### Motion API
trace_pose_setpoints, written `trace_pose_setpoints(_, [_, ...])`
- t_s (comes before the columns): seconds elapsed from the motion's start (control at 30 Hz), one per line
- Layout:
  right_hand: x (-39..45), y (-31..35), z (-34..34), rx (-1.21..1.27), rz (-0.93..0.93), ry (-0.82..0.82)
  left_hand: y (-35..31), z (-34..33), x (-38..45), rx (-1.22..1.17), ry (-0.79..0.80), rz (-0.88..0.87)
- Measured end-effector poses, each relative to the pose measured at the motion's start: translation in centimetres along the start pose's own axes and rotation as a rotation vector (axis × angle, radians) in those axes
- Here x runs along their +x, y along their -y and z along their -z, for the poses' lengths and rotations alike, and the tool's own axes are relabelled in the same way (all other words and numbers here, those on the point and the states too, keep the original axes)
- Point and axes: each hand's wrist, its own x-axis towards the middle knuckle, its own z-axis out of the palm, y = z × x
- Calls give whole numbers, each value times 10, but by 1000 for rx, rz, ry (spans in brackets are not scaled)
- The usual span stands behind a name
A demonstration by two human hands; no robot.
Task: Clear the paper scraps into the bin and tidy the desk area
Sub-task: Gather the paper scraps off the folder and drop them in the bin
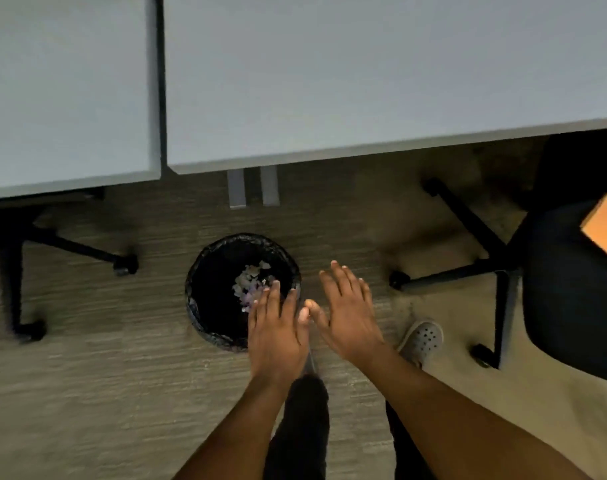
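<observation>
A round black bin [205, 282] lined with a black bag stands on the carpet just in front of the desk. Pale paper scraps [250, 280] lie in a heap inside it. My left hand [277, 327] is flat, palm down, fingers apart, over the bin's near right rim, and holds nothing. My right hand [347, 313] is spread open beside it, to the right of the bin, also holding nothing. The two thumbs almost touch. The white desk top [364, 71] shows no scraps.
A second white desk [63, 88] adjoins on the left. Black wheeled chair bases stand at left [18, 265] and right [496, 271], with a dark seat [572, 289] at right. An orange surface [606, 223] shows at the right edge. My grey shoe [421, 339] rests on the carpet.
</observation>
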Motion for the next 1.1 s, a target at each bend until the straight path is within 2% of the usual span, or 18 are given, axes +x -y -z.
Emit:
trace_pose_setpoints(0.13, [-32, -23, 55, 8, -74, -72, -61, 27, -1, -29, -42, -135])
trace_pose_setpoints(0.37, [-84, -79, 153, 82, -293, -239, -181, 69, 7, 27, 19, -413])
trace_pose_setpoints(0.53, [-116, -136, 215, 103, -431, -384, -266, 76, 17, 89, 96, -586])
trace_pose_setpoints(0.7, [-142, -212, 264, 132, -563, -489, -357, 61, 33, 153, 177, -722])
trace_pose_setpoints(0.8, [-152, -262, 283, 159, -630, -499, -407, 43, 45, 190, 218, -777])
trace_pose_setpoints(1.1, [-156, -411, 299, 247, -829, -538, -529, -45, 97, 356, 343, -960])
